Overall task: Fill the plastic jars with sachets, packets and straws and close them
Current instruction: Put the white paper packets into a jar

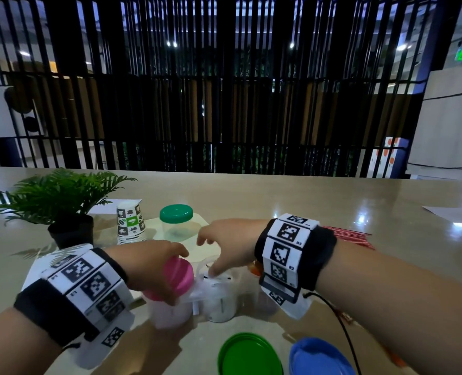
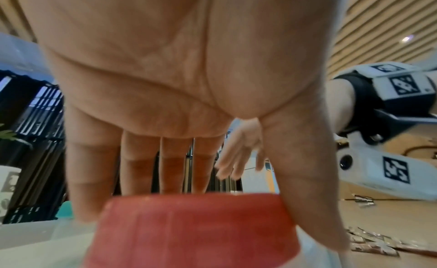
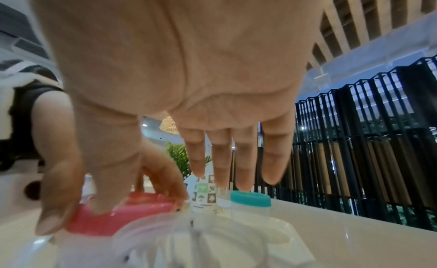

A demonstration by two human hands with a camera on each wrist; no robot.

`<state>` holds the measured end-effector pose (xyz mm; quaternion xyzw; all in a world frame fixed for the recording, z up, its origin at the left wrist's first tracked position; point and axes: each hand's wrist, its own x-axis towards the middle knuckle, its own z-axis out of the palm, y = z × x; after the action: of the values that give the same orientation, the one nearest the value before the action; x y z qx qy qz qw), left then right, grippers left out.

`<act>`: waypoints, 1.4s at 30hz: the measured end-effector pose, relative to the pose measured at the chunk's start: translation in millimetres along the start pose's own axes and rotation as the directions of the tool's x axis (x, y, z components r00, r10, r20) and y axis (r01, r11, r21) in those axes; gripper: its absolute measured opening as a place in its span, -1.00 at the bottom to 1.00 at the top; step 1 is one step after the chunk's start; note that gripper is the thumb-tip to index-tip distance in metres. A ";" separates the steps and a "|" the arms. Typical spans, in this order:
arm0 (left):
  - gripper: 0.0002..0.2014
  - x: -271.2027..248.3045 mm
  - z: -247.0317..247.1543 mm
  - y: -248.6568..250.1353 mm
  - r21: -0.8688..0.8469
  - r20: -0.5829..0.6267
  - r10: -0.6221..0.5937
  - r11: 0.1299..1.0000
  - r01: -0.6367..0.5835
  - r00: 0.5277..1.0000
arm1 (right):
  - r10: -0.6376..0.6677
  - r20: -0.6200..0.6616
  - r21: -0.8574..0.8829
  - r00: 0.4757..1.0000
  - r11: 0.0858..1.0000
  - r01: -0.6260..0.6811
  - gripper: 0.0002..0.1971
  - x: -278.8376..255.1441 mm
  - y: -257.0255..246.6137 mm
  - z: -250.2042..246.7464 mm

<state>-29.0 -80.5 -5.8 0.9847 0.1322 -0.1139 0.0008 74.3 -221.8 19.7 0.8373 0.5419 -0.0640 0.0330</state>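
My left hand (image 1: 156, 263) grips the pink lid (image 1: 178, 276) (image 2: 194, 229) on a clear jar (image 1: 170, 312), fingers over its far side and thumb on the near side. Right beside it stands an open clear jar (image 1: 221, 301) (image 3: 189, 240) stuffed with white sachets. Over that jar hovers my right hand (image 1: 229, 242) (image 3: 177, 75), its fingers straight and spread and the thumb dipping to the sachets at the jar's mouth. A third jar with a green lid (image 1: 176, 215) (image 3: 250, 201) stands farther back on a white tray (image 1: 194, 251).
A loose green lid (image 1: 248, 355) and a blue lid (image 1: 319, 358) lie near the table's front edge. Red straws (image 1: 351, 236) lie behind my right wrist. A stack of paper cups (image 1: 131, 226) and a potted plant (image 1: 62, 201) stand at the left. Silvery packets (image 2: 373, 244) lie on the table.
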 end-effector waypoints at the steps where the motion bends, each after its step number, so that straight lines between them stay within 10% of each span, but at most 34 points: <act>1: -0.04 -1.7 -0.9 -1.1 0.000 0.010 0.000 1.000 0.000 1.000 | -0.006 0.058 0.003 0.998 1.000 0.005 -0.23 1.6 -3.3 4.2; 42: -0.21 2.7 -10.6 11.4 0.109 0.114 -0.035 0.994 0.023 0.993 | -0.066 0.123 -0.092 0.990 0.993 0.077 -0.27 10.2 -6.9 28.3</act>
<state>-21.1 -90.5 3.6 0.9730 0.1399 -0.1779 -0.0463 70.1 -213.3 -9.7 0.8095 0.5710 -0.0890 0.1034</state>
